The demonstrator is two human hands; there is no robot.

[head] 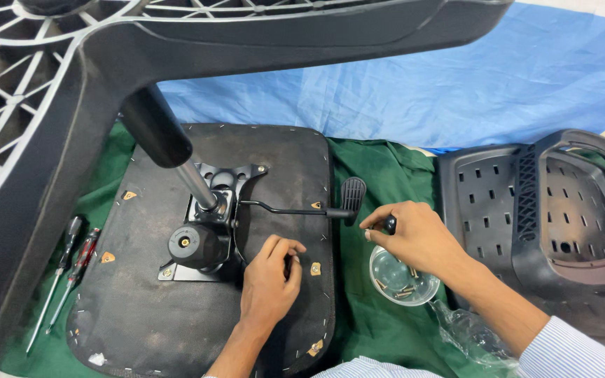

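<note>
Down low, the left hand [269,280] rests on the upside-down chair seat [141,315], with its fingers curled shut around something small and dark that I cannot make out. The right hand [414,234] hovers over the little clear bowl [395,276], its fingers pinched tight on a small black handle [390,225].

That handle looks hard and light, easy to hold between finger and thumb. The seat lies flat on a green cloth [372,175], right in front of the person. It looks big, stiff and heavy, best lifted by its edges. It is black, with a metal plate [211,217] and a long lever [295,208] in the middle.

Small screws lie in the bowl. Two screwdrivers [68,266] lie to the left.
</note>
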